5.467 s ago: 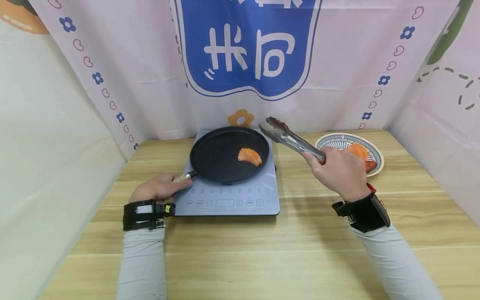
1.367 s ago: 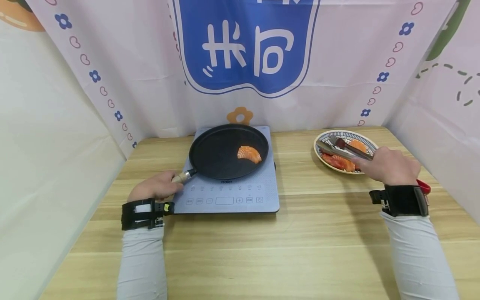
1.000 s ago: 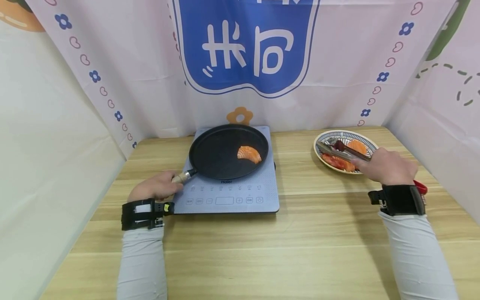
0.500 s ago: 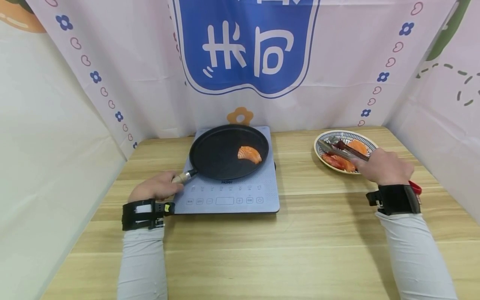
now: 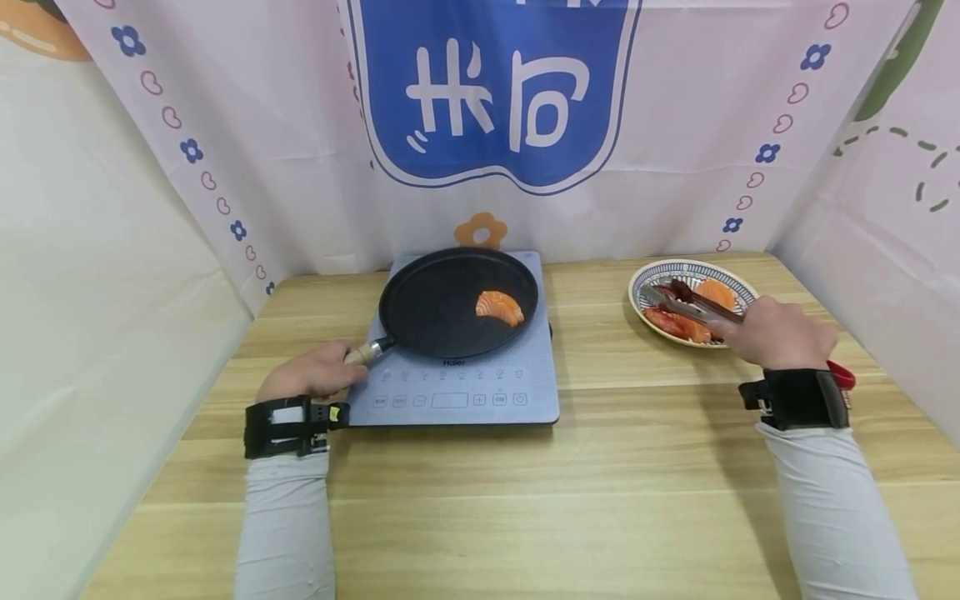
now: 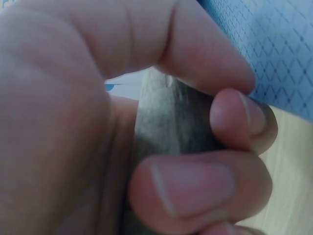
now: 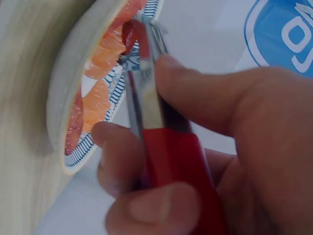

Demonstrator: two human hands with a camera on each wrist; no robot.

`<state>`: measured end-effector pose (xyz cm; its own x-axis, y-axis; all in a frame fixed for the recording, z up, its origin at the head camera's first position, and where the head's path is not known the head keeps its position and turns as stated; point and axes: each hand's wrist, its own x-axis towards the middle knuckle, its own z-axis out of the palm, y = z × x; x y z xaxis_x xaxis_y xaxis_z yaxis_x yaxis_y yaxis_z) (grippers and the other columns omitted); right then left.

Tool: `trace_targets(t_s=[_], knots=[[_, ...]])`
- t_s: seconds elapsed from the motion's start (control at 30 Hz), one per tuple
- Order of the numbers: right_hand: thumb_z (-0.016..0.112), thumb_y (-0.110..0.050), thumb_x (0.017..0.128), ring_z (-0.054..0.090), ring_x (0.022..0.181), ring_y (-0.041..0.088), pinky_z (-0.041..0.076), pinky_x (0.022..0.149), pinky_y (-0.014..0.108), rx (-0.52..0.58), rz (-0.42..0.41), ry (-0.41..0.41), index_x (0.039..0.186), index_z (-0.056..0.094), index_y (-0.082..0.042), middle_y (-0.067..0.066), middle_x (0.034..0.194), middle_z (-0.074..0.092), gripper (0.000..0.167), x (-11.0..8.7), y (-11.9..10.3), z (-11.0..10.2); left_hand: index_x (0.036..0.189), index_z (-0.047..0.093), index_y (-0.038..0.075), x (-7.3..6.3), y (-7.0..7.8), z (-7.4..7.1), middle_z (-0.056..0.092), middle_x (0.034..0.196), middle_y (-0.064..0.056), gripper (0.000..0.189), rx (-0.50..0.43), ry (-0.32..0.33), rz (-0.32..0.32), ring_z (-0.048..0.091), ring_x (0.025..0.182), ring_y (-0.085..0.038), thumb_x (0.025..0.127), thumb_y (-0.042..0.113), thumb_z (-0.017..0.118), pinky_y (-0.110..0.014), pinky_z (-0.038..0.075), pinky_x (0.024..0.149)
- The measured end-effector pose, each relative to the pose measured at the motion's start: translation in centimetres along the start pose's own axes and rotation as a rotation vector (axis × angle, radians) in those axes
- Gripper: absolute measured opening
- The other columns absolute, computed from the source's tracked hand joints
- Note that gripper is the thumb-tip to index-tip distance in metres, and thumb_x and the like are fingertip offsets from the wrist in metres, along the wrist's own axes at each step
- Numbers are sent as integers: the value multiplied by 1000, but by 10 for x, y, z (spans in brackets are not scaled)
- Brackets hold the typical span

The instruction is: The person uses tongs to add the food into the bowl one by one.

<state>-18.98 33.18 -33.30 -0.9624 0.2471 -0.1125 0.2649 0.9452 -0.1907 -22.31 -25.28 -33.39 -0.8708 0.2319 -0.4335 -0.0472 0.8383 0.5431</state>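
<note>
In the head view my left hand (image 5: 313, 372) grips the wooden handle (image 5: 363, 353) of a flat black pan (image 5: 435, 308); the left wrist view shows fingers curled round that handle. An orange salmon slice (image 5: 499, 308) lies at the pan's right side. My right hand (image 5: 783, 335) holds metal tongs (image 5: 697, 307) by their red grip (image 7: 178, 164). The tips reach into a patterned plate (image 5: 643, 275) bearing salmon (image 5: 716, 293) and redder meat slices (image 5: 663, 322). Something dark red (image 7: 129, 36) shows at the tips; whether they pinch it, I cannot tell.
Under the pan is a grey induction cooktop (image 5: 450, 400) with touch controls along its front. Both stand on a wooden table (image 5: 480, 500). A white printed cloth (image 5: 300, 167) hangs close behind, with cloth sides at left and right.
Since the earliest frame, my right hand has carried the tongs from beside the pan rightward to the plate. Recently the tongs have shifted only slightly there. My left hand stays on the handle.
</note>
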Motion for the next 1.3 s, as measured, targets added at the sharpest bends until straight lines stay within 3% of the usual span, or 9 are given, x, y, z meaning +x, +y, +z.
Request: trace_targets(t_s=[0.23, 0.53, 0.87, 1.13, 1.3], knots=[[57, -63, 99, 63, 83, 47, 47, 68, 60, 5, 3, 46, 90, 66, 3, 32, 92, 67, 67, 5, -3, 8, 122, 54, -2, 0, 1, 1, 54, 84, -5, 30, 2, 0, 9, 51, 66, -15, 100, 18, 56, -28, 45, 57], [58, -68, 96, 61, 83, 46, 44, 68, 58, 7, 11, 9, 106, 62, 10, 34, 98, 67, 79, 1, 0, 1, 124, 53, -4, -1, 0, 0, 54, 84, -5, 32, 1, -3, 11, 51, 65, -15, 100, 18, 56, -28, 45, 57], [57, -61, 100, 63, 84, 46, 46, 67, 58, -2, -3, 33, 96, 65, 6, 33, 94, 67, 68, 3, -1, 7, 123, 53, -4, -2, 0, 0, 53, 82, -4, 31, -4, -6, 24, 50, 63, -14, 100, 17, 55, -27, 44, 55], [59, -56, 101, 61, 71, 40, 43, 58, 50, 7, -33, 91, 84, 66, -1, 23, 78, 63, 58, 5, -3, 13, 123, 53, -3, -2, 1, 0, 53, 82, -4, 31, 6, 4, 32, 50, 64, -15, 100, 18, 55, -28, 44, 56], [59, -56, 101, 60, 70, 39, 43, 57, 49, 5, -34, 97, 84, 65, -1, 21, 77, 61, 58, 7, -1, 15, 121, 55, -1, -2, 1, 1, 54, 83, -4, 29, 6, 22, 26, 51, 68, -16, 100, 18, 56, -28, 45, 59]])
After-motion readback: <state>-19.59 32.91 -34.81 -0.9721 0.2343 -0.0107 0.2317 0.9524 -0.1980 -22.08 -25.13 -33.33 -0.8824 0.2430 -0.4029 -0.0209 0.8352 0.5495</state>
